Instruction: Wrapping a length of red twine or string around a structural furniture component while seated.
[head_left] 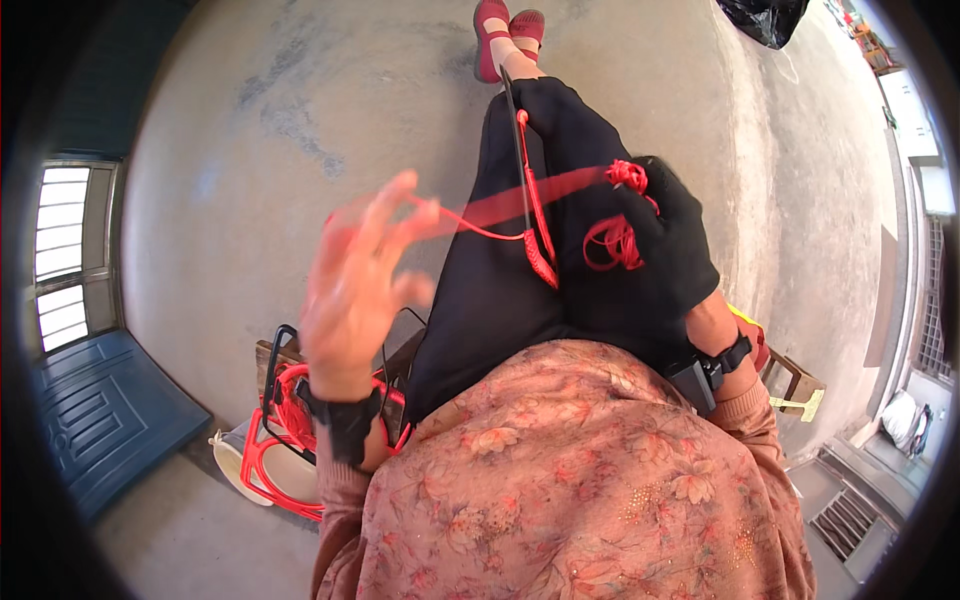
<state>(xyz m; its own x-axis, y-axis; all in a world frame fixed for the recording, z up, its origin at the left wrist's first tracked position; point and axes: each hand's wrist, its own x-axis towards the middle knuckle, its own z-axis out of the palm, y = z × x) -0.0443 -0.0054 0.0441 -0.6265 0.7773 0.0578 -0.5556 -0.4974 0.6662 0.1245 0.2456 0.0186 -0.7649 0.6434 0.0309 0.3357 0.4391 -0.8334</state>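
My bare left hand (365, 275) is raised at the left of my lap, blurred by motion, with its fingers spread apart. A red cord (470, 228) runs to its fingers; whether it loops round them is smeared. My right hand (675, 235), in a black glove, is closed on a bunched red cord (628, 176), and more loops hang below it. Blurred red strands stretch between both hands. Across my thighs lies a thin black rod (520, 150), with red cord wound closely along its lower part (541, 262). The fingertips of my right hand are partly hidden.
By my left hip, black-and-red looped handles (262, 465) and red cord lie on a pale round container (232, 465). A blue panelled door (110, 410) stands far left. A black plastic bag (765, 20) rests on the concrete floor (300, 90), beyond my legs at right.
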